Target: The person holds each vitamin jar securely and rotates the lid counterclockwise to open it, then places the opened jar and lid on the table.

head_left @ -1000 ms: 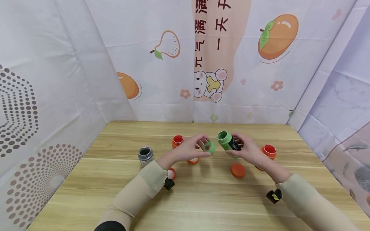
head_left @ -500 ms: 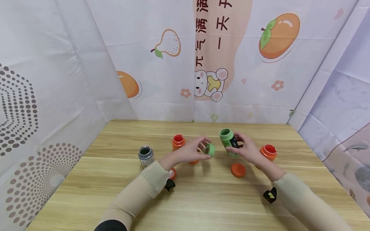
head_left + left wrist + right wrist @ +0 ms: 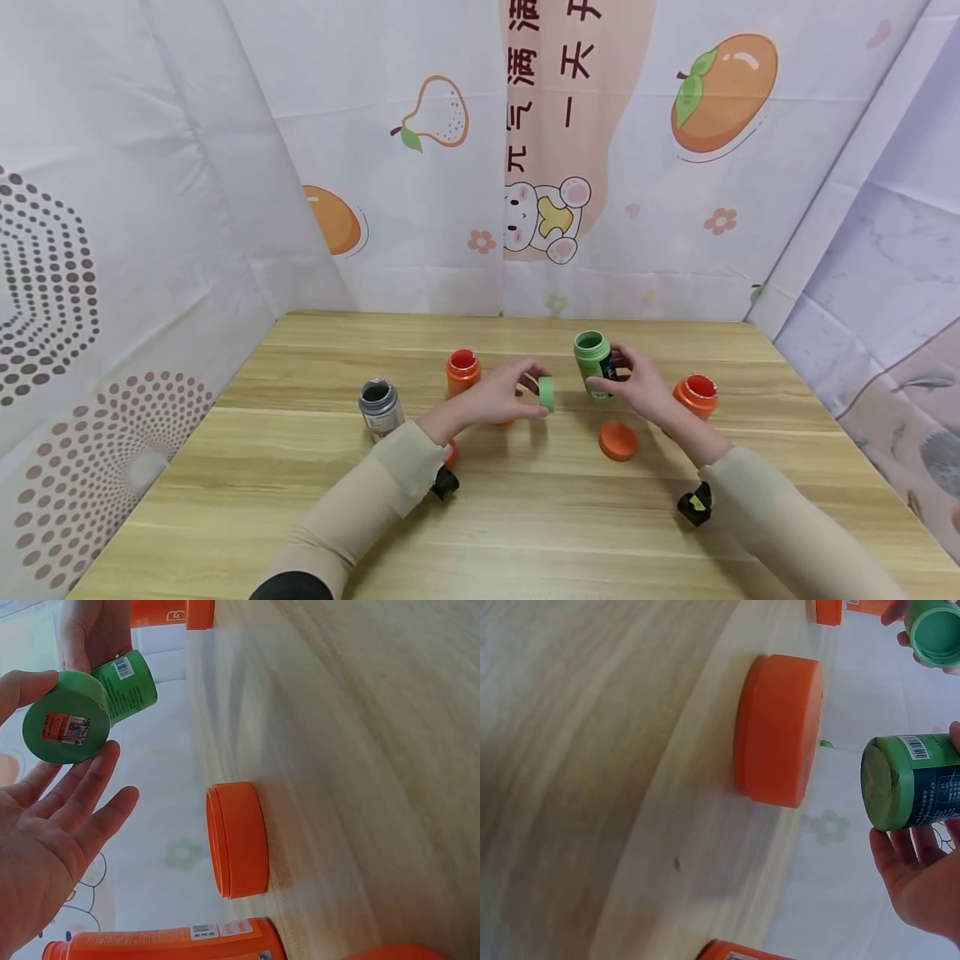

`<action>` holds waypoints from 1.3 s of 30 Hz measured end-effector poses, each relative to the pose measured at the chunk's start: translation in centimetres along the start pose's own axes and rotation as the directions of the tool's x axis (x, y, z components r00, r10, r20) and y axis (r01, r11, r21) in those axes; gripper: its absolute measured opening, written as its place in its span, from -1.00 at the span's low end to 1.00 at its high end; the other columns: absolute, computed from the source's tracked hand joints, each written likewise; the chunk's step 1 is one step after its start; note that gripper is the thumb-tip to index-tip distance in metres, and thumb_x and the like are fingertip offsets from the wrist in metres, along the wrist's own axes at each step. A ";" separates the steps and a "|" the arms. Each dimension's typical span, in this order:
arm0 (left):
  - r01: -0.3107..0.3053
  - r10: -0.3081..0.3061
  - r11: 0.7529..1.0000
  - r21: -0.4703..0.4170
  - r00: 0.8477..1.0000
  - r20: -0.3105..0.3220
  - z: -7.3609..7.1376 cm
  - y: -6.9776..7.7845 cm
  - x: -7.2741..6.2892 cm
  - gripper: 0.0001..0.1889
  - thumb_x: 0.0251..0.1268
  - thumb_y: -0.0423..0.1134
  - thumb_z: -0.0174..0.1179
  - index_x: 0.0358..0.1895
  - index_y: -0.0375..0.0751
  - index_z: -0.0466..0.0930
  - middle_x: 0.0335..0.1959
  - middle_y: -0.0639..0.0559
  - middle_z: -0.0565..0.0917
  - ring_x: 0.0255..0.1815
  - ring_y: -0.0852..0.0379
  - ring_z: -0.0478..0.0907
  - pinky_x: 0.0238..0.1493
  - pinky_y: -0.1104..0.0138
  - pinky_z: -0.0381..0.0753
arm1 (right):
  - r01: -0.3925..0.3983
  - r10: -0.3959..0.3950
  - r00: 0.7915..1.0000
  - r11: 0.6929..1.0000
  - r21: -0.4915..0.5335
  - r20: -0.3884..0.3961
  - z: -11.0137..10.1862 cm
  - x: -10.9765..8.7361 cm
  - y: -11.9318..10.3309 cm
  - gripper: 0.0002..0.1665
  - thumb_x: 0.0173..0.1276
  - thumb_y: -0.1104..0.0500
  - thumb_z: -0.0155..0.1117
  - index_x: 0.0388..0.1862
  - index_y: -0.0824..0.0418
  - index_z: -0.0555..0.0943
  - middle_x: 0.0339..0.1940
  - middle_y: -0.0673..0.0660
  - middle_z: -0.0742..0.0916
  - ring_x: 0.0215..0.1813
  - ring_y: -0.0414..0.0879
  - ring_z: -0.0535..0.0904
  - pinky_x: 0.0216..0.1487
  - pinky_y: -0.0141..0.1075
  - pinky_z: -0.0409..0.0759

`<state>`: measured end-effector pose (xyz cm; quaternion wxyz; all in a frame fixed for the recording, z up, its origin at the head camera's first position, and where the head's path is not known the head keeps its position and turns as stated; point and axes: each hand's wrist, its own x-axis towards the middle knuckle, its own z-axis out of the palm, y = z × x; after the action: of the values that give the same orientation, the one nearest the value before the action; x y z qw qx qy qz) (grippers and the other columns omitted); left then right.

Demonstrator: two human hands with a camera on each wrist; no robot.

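Observation:
My left hand (image 3: 504, 393) pinches a green lid (image 3: 547, 393) between thumb and fingertips, its rim edge-on in the head view. A sticker with a code is on the lid's top in the left wrist view. My right hand (image 3: 643, 387) grips a green paint jar (image 3: 591, 360) with a dark label. The jar stands nearly upright above the table, its mouth uncovered. Its bottom shows in the right wrist view. Lid and jar are apart, the lid to the jar's left. Below the jar lies an orange lid (image 3: 618, 441) on the table.
An uncapped orange jar (image 3: 463, 372) stands behind my left hand, and an uncapped grey jar (image 3: 380, 408) farther left. Another uncapped orange jar (image 3: 696, 395) is partly behind my right forearm. Orange lids (image 3: 451, 452) lie partly hidden by my left arm. Curtains hang behind the wooden table (image 3: 540, 533).
My right hand has turned the green jar from a leftward tilt to nearly upright and moved it slightly away and right. My left hand has turned the green lid edge-on.

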<state>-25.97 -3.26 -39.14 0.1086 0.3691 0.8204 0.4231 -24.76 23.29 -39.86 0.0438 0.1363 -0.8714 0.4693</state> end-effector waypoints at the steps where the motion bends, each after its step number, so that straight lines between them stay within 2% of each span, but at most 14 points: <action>1: 0.003 -0.003 1.000 0.002 1.000 -0.001 0.1 0.0 0.1 -0.50 0.14 -0.26 0.41 0.13 -0.23 0.44 0.02 0.04 0.57 0.01 0.13 0.56 0.04 0.25 0.54 | 0.008 -0.008 1.000 1.000 -0.003 -0.001 0.1 0.0 0.1 -0.27 0.21 0.21 0.46 0.27 0.41 0.35 0.07 0.39 0.57 0.10 0.28 0.51 0.11 0.13 0.48; 9: 0.031 -0.032 0.999 0.021 0.999 0.027 0.8 -0.2 0.3 -0.47 0.16 -0.32 0.38 0.20 -0.27 0.45 0.03 0.04 0.58 0.03 0.16 0.54 0.01 0.39 0.54 | 0.020 -0.020 1.000 1.000 0.017 0.010 0.5 -0.1 0.3 -0.27 0.19 0.27 0.47 0.27 0.44 0.34 0.07 0.40 0.57 0.11 0.30 0.52 0.12 0.12 0.48; 16: 0.057 -0.055 0.998 -0.040 0.998 0.027 1.7 -0.6 0.6 -0.44 0.12 -0.42 0.39 0.21 -0.34 0.41 0.10 -0.04 0.55 0.09 0.07 0.52 -0.01 0.40 0.56 | 0.009 -0.009 1.000 1.000 0.028 0.023 0.6 0.0 0.6 -0.27 0.20 0.28 0.45 0.27 0.45 0.32 0.08 0.41 0.56 0.13 0.31 0.51 0.11 0.11 0.50; 23: 0.065 -0.063 0.997 -0.035 0.996 0.058 2.3 -1.1 0.8 -0.40 0.09 -0.43 0.40 0.25 -0.33 0.44 0.06 0.01 0.57 0.08 0.09 0.53 -0.02 0.48 0.53 | 0.002 -0.004 0.999 0.999 0.042 0.036 0.6 -0.2 1.2 -0.27 0.21 0.28 0.45 0.27 0.44 0.31 0.09 0.40 0.55 0.11 0.30 0.51 0.10 0.10 0.50; 39: 0.079 -0.078 0.997 -0.005 0.992 0.099 3.0 -1.0 1.4 -0.46 0.01 -0.39 0.48 0.10 -0.21 0.48 0.03 0.04 0.59 0.11 0.16 0.50 0.08 0.43 0.47 | -0.003 0.001 0.999 0.999 0.046 0.042 0.8 -0.5 2.0 -0.28 0.18 0.31 0.45 0.24 0.46 0.32 0.08 0.39 0.55 0.10 0.29 0.52 0.08 0.04 0.53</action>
<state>-25.98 -0.83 -41.62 0.1673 0.3566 0.8260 0.4032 -24.80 23.77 -42.00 0.0220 0.1463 -0.8612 0.4862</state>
